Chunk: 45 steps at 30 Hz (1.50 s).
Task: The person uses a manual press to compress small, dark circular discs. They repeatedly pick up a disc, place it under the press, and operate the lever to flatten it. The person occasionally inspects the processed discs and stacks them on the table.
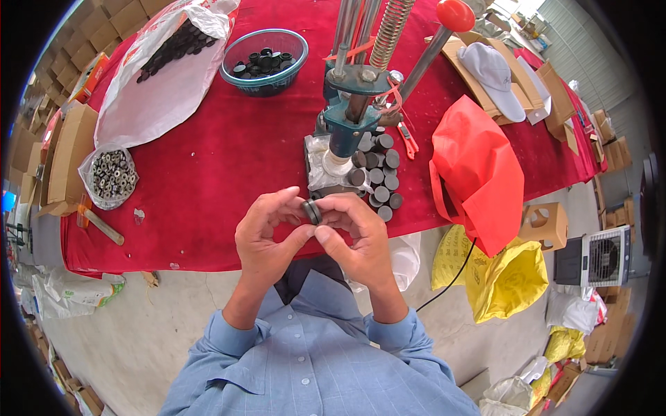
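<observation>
Between the fingertips of my left hand (270,225) and my right hand (354,232) is a small dark round cap (312,211), stood on edge with its rim toward me. Both hands pinch it at the table's near edge. Just beyond them stands a green hand press (350,128) with a steel column, a spring and a red-knobbed lever (454,15). Several black round discs (378,177) lie close together at the right of the press base (319,163). One more sits at the near end of the base.
On the red cloth (208,180) stand a clear bowl (232,76) of black caps, a white sack (149,111) with dark pieces, a bag of metal rings (111,177) and a hammer (104,225). To the right are a red cloth bag (479,166) and a cap (492,76).
</observation>
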{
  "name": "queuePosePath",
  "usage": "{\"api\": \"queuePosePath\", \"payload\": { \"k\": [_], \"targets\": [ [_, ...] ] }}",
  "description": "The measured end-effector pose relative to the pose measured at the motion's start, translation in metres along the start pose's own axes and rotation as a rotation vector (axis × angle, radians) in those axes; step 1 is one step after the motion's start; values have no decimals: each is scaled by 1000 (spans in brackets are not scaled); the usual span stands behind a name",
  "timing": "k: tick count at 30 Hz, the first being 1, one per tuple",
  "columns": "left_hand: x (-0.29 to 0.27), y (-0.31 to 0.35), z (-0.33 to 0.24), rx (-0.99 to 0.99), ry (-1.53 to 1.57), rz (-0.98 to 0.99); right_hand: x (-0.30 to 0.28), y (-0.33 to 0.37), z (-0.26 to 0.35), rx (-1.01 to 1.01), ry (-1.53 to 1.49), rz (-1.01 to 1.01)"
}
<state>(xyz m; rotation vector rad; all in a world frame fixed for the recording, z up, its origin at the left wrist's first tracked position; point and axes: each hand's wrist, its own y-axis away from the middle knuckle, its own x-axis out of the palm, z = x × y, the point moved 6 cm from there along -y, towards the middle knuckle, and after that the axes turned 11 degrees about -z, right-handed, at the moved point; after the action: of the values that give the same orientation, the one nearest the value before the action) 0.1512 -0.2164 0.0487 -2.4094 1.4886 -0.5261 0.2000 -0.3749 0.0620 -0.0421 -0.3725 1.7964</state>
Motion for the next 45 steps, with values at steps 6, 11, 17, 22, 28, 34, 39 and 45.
{"api": "queuePosePath", "payload": {
  "k": [6, 11, 17, 22, 28, 34, 39, 45],
  "targets": [
    [1, 5, 9, -303, 176, -46, 2, -2, 7, -172, 202, 18],
    [8, 16, 20, -513, 342, -11, -2, 0, 14, -319, 348, -59],
    [10, 8, -6, -65, 39, -100, 1, 6, 17, -392, 408, -81],
    [5, 11, -8, 75, -200, -53, -1, 14, 9, -324, 382, -77],
    [6, 30, 40, -235, -66, 1, -18, 24, -25, 0, 277, -76],
    [42, 20, 49, -88, -417, 163, -117, 17, -50, 111, 416, -435],
    [68, 23, 75, 104, -538, 250, -181, -10, -70, 84, 851, -524],
    [79, 28, 89, 184, -574, 259, -161, -33, -54, -147, 1063, -494]
  ]
}}
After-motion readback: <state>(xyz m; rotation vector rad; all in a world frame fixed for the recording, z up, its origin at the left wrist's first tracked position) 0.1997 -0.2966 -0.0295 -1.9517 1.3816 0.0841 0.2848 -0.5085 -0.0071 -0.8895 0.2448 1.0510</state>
